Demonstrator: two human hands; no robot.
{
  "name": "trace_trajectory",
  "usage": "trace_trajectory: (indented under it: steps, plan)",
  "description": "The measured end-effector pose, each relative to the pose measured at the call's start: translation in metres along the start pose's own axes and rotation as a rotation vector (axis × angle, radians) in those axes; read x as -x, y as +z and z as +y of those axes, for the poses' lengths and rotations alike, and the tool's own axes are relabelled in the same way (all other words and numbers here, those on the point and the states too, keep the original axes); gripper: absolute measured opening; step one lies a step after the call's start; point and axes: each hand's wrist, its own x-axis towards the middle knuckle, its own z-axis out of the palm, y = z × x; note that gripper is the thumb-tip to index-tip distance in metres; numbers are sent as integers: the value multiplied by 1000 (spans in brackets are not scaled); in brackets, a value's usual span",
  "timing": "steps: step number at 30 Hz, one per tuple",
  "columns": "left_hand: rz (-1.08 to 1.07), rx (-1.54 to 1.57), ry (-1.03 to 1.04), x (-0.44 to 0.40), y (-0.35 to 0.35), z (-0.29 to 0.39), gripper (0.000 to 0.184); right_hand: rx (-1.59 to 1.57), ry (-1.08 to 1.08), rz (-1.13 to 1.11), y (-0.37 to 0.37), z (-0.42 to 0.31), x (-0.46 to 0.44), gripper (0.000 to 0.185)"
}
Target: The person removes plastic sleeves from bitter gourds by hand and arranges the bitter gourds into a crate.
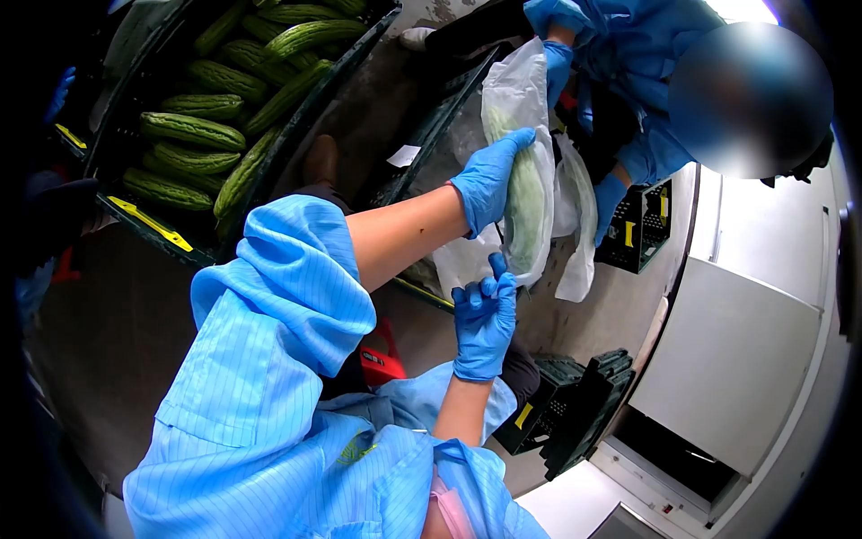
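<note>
My left hand [494,180] is closed round a long green gourd [525,202] inside a translucent white bag [514,85]. The gourd is held upright in the picture, its lower end near my right hand [483,328]. That hand has its palm partly turned up, several fingers curled and one stretched out, with nothing visible in it. Both hands wear blue gloves. A co-worker's gloved hand [558,70] is beside the top of the bag. Their other gloved hand [609,202] is at a second white bag [579,220].
A dark crate [296,153] at upper left holds several ridged green gourds [193,130]. Another crate [422,166] stands behind my left forearm. Dark crates [584,409] and white cabinets [727,359] are at right. The co-worker [620,54] stands opposite. Something red [382,359] is by my legs.
</note>
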Motion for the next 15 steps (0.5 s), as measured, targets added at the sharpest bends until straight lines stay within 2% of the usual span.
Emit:
trace_trajectory:
  steps: [1,4,5,8,15]
  plan:
    - [-9,4,-2,-1,0,1,41,68,-26,99,8,2,1,44]
    - [-9,-26,-12,-4,0,6,43,531,-92,308,7,7,3,39]
    - [-3,-43,-15,-4,-1,8,43,622,-134,364,10,7,4,32]
    - [58,-126,25,-2,0,6,47,811,-121,388,7,0,4,28]
    - [-27,-20,-40,-8,-8,3,47,948,-439,607,25,14,16,22]
